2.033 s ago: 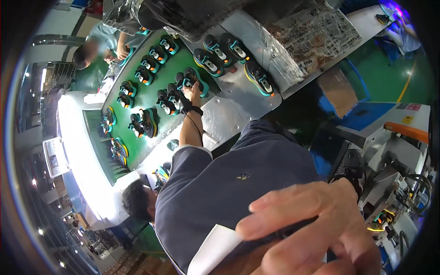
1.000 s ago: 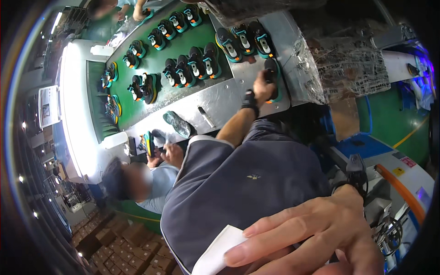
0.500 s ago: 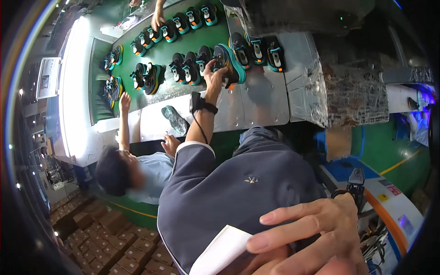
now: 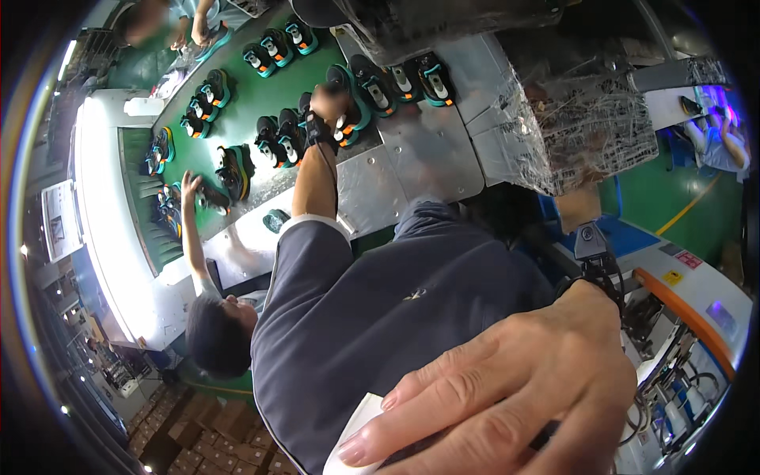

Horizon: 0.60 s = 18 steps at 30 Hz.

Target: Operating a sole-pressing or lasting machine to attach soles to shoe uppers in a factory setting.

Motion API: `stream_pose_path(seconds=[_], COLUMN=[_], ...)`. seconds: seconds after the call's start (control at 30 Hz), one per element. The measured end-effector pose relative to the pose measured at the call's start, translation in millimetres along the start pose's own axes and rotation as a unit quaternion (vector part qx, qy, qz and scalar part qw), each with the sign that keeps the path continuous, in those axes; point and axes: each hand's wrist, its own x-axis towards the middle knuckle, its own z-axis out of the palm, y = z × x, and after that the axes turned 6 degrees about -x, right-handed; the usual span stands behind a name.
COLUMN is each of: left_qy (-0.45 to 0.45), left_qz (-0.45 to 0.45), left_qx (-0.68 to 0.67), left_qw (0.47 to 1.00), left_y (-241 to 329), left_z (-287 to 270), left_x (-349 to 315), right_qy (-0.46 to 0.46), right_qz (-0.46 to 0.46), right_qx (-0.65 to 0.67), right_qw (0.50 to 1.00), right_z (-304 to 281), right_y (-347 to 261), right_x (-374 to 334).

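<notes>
My left hand (image 4: 328, 103), a black wrist device behind it, reaches over the green work surface (image 4: 261, 99). Blur smears its fingers at a black shoe with a teal sole (image 4: 355, 119), so their grip cannot be told. More black-and-teal shoes (image 4: 269, 142) stand to its left. Further shoes (image 4: 376, 87) are lined up to its right. Close to the camera at the lower right, my right hand (image 4: 507, 388) is stretched out with fingers a little apart. Its fingertips overlap a white flat piece (image 4: 352, 435) against my grey-blue top; what that piece is stays unclear.
A co-worker (image 4: 218, 332) at left reaches toward a shoe (image 4: 212, 198). Another person's hand (image 4: 207, 36) at top left holds a shoe. A film-wrapped box (image 4: 598, 134) stands right of the metal surface. A dark green shoe-shaped piece (image 4: 275, 220) lies beside my left arm.
The view has shifted, and my left hand with the nearby shoe appears further left. My right hand looks larger and covers more of the white piece. The co-worker's arm reaches further.
</notes>
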Motion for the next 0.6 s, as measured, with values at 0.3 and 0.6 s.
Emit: stream_pose_path(seconds=[0.3, 0.6], left_qy=[0.044, -0.038], left_qz=[-0.041, -0.148], left_qx=[-0.011, -0.255], left_qw=[0.998, 0.955], left_y=[-18.5, -37.2], left_z=[-17.0, 8.4], left_x=[-15.3, 1.5], right_qy=[-0.302, -0.060], right_qz=[0.061, -0.062], right_qx=[-0.357, -0.824], right_qw=[0.882, 0.560], right_z=[-64.9, -16.7], right_y=[-80.0, -97.1], right_x=[9.0, -47.6])
